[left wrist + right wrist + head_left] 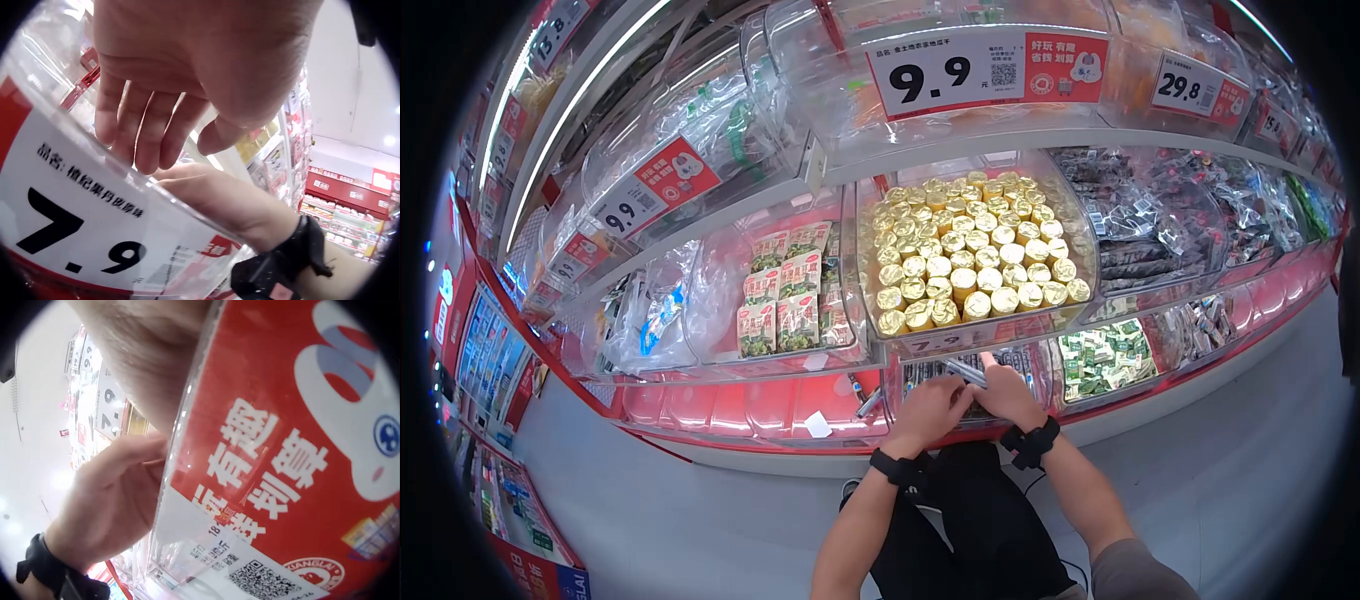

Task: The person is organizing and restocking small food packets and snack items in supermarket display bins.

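Both hands reach into a low clear bin [892, 385] of dark and silver wrapped sticks. My right hand [1008, 395] grips silver-wrapped sticks [967, 373], which slant up toward the left between the hands. Close beside them is my left hand [930, 410]; in the left wrist view its fingers [148, 134] hang downward, loosely bent, behind the bin's front wall, with nothing visible in them. The right forearm [231, 200] crosses beyond. From the right wrist, the red price card [269, 425] hides most of the right hand's fingers, and the left hand [112, 494] shows behind it.
Above stands a bin of gold-wrapped rolls [970, 245]. Green-white packets [785, 290] are on its left, dark bags [1140, 220] on its right. A lower bin of green-white sweets [1105, 358] adjoins the working bin. A white card [818, 425] and silver sticks [867, 403] lie leftward.
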`<state>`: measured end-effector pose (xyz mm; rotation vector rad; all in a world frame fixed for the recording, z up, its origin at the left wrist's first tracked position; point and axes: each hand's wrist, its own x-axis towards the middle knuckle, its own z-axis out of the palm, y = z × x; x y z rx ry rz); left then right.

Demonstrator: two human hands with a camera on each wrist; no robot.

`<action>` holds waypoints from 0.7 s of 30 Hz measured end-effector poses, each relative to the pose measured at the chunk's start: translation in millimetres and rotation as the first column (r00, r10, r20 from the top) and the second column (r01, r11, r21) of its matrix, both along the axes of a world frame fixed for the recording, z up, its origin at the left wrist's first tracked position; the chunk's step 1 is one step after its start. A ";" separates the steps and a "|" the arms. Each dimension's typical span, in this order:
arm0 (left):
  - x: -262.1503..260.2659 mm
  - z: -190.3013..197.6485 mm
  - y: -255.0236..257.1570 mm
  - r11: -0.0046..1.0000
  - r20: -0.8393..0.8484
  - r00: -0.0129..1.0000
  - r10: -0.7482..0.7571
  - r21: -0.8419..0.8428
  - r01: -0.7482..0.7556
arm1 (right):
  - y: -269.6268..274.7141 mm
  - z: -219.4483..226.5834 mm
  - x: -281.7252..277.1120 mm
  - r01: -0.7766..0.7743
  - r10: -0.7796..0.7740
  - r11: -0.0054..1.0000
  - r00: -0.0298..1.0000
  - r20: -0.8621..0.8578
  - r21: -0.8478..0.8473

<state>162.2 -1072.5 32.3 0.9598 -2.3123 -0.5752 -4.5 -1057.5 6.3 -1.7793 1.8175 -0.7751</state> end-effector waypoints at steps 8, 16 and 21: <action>6.7 -37.8 -29.1 0.918 -0.216 0.965 0.148 0.392 -0.053 | -3.1 -21.0 -4.5 0.083 -0.081 0.989 0.996 0.022 -0.125; 5.1 -40.7 -32.6 0.911 -0.255 0.930 0.266 0.380 -0.157 | 0.2 -4.7 -3.5 -0.050 0.133 0.932 0.969 0.210 -0.360; 12.0 -42.3 -37.2 0.883 -0.307 0.917 0.253 0.461 -0.090 | 2.3 -0.1 -5.1 -0.113 0.194 0.948 0.946 0.261 -0.296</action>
